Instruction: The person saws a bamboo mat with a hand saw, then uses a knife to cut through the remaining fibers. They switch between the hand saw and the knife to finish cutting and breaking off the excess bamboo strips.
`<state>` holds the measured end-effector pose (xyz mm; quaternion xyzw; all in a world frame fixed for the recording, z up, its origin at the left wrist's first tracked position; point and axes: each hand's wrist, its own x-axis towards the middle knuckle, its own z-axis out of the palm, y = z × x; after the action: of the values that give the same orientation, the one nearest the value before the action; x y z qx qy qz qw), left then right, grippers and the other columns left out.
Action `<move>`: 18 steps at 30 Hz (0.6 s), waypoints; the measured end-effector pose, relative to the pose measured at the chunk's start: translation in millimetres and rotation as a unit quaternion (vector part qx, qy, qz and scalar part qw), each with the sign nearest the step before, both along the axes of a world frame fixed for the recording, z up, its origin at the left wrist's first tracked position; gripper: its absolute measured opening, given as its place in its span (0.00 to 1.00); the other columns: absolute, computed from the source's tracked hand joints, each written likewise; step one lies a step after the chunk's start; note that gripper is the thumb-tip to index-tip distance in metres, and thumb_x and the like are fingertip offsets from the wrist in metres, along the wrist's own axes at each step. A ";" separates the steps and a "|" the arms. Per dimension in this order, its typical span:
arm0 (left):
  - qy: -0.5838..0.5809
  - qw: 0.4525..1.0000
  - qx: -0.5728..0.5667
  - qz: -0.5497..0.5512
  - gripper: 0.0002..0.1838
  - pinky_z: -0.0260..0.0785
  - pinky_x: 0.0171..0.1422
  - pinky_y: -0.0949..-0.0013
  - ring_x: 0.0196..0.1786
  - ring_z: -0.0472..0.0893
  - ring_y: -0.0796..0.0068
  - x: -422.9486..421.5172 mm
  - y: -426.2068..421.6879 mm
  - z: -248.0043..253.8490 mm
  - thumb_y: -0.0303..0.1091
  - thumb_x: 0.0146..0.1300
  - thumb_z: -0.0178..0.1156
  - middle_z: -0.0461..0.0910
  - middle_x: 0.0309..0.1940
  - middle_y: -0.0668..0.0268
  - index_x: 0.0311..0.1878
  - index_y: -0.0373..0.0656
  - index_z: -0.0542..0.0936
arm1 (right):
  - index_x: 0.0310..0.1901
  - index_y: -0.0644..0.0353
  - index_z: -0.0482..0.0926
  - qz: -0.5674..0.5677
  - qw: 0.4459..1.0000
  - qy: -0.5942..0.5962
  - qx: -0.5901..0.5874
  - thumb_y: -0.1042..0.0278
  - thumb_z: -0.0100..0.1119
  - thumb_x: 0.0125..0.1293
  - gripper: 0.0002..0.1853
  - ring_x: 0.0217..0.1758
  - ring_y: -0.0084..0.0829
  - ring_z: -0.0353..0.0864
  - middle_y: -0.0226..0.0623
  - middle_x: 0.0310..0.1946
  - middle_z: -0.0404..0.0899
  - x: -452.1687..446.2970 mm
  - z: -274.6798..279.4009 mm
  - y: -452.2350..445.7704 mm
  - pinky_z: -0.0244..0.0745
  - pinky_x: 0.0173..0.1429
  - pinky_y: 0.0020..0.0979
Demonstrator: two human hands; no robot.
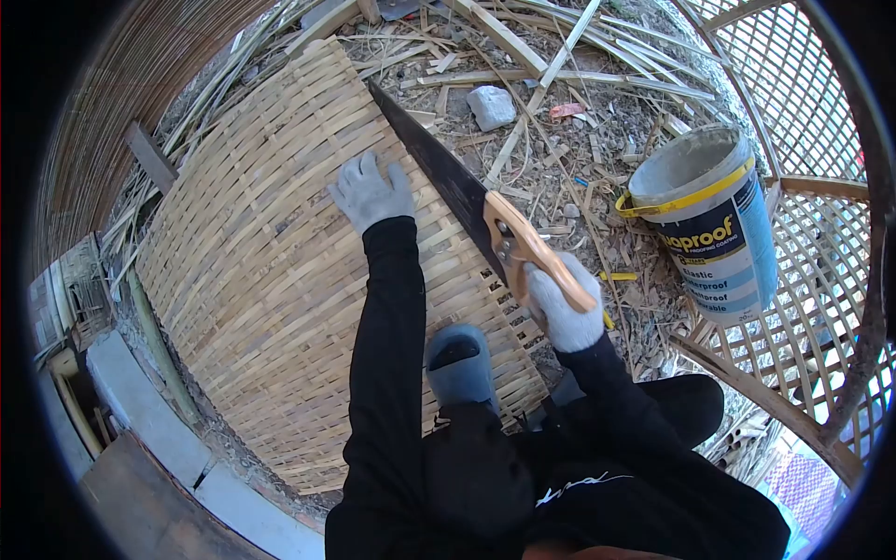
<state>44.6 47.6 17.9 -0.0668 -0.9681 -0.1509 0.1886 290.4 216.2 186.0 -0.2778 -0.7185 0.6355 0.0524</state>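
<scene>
Dark saw (437, 161), wood grip clenched in R hand (569, 303), lies w/ long axis fwd-left along R edge of woven mat (271, 233), L hand (375, 194) atop mat, fingers spread, just L of blade.

Right hand (574, 317): partly hidden by saw handle (534, 245)
Bucket label (711, 247): smallest print unreadable
Shirt lettering (586, 482): illegible, lower centre
Lattice (801, 75): cut off, right edge
Second slipper (566, 388): mostly covered, lower centre
</scene>
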 end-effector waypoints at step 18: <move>-0.024 0.999 0.018 -0.009 0.21 0.58 0.85 0.39 0.74 0.76 0.55 -1.7 -3.0 -2.2 0.49 0.70 0.69 0.82 0.63 0.61 0.60 0.48 0.85 | 0.65 0.64 0.74 0.001 0.992 0.012 -0.126 0.62 0.58 0.86 0.16 0.28 0.20 0.73 0.30 0.28 0.74 -35.0 -41.4 -7.7 0.77 0.37 0.29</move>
<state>42.9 44.6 15.7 -0.0686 -0.9688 -0.1720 0.1648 255.3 208.5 144.5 -0.2740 -0.6323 0.7242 0.0254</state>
